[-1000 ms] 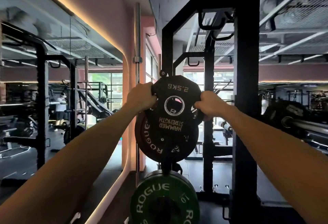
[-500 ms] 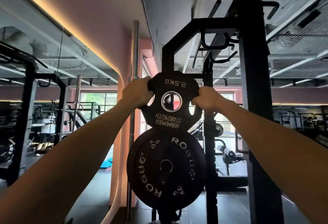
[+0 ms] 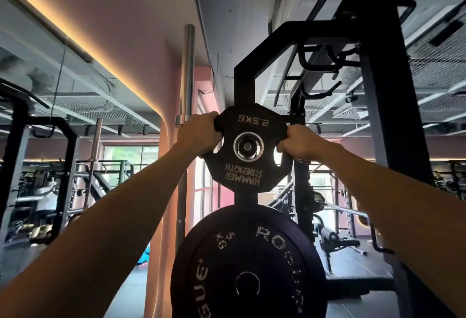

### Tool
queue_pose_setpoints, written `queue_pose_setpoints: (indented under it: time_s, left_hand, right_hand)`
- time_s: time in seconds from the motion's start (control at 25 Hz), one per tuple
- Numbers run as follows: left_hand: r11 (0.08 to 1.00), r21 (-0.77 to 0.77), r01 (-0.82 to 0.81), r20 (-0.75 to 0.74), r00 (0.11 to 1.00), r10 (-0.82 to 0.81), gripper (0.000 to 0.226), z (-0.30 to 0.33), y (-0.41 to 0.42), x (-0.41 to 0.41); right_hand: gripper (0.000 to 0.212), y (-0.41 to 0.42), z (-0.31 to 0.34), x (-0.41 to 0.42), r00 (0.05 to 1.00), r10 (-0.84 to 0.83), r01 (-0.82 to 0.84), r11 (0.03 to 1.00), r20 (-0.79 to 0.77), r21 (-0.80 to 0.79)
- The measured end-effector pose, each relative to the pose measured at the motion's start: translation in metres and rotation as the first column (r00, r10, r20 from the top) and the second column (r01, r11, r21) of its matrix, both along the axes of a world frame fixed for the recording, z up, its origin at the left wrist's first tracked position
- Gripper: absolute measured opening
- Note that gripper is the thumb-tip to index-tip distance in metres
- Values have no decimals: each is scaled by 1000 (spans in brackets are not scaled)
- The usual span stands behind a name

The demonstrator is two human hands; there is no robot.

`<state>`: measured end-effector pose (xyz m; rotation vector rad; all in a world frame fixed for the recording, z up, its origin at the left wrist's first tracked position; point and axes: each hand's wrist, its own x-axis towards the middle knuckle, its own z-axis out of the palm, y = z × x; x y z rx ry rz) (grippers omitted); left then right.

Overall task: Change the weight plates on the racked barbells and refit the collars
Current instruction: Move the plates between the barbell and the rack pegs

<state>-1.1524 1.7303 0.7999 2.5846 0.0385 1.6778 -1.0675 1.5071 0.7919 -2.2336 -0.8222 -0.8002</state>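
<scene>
Both my hands are clamped on the small plate (image 3: 248,146), the one marked 2.5 kg: the left hand (image 3: 199,136) curls round its left edge and the right hand (image 3: 298,144) hooks through the cut-out on its right edge. The plate sits high on the storage rack (image 3: 373,78), its centre hole lined up with a chrome peg (image 3: 248,146) whose end shows through the hole. I cannot tell whether the plate bears on the peg or only hangs in front of it. Just below, a larger plate (image 3: 248,264) marked 5 kg hangs on its own peg.

My worry is a slip. If the hole is not fully over the peg when I let go, the small plate drops onto the 5 kg plate or my feet. A tilted plate could also bind on the peg and pinch my right fingers in the cut-out.

Compared with half a second ago, the view has tipped upward and the peg end now fills the hole, which earlier showed background.
</scene>
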Motion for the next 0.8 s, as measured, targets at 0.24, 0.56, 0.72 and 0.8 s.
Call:
queue_pose_setpoints:
  time_s: [0.24,0.56,0.72,0.8]
  left_hand:
    - [999,-29,-18,-3,1000,18,25,-2,29,86]
    - [995,-100,-30,-6,1000,29,20,-10,64,190]
    - [991,-134,9,3,1000,-9,19,-17,73,226]
    - [993,-120,5,20,1000,-2,27,-17,75,231]
  right_hand:
    - [16,30,4,79,1000,11,-10,999,-27,34]
    - [10,68,-6,175,1000,-30,30,997,-7,67]
    - [20,81,-5,205,999,-30,31,999,-16,44]
    - [21,82,-2,213,999,28,-25,997,-34,73]
